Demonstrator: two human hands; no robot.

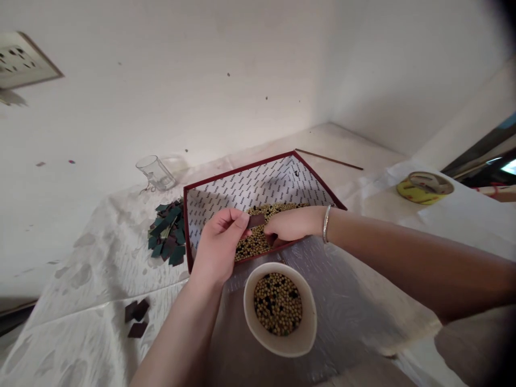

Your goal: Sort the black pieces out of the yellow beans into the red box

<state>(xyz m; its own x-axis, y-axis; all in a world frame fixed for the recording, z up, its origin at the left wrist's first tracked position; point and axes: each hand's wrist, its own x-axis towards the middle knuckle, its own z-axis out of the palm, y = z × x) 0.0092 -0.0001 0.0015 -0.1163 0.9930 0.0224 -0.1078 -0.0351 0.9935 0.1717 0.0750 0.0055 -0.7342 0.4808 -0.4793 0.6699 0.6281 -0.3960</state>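
My left hand (217,244) pinches a small flat dark brown piece (257,220) between thumb and fingers, above a red-rimmed box (242,171). Yellowish and black beads or seeds (252,248) lie along the near part of the box. My right hand (291,224), with a bangle at the wrist, reaches over the near rim from the right. Its fingers are bent together at the beads, close to the brown piece's right end; whatever they hold is hidden. Nearer to me stands a white cup (311,322) with the same kind of beads in it.
Left of the box lies a heap of dark green and brown pieces (166,234), with a tilted-looking clear glass (156,173) behind. A few brown pieces (137,329) lie front left. A thin stick (328,158) and a yellow tape roll (423,189) are to the right.
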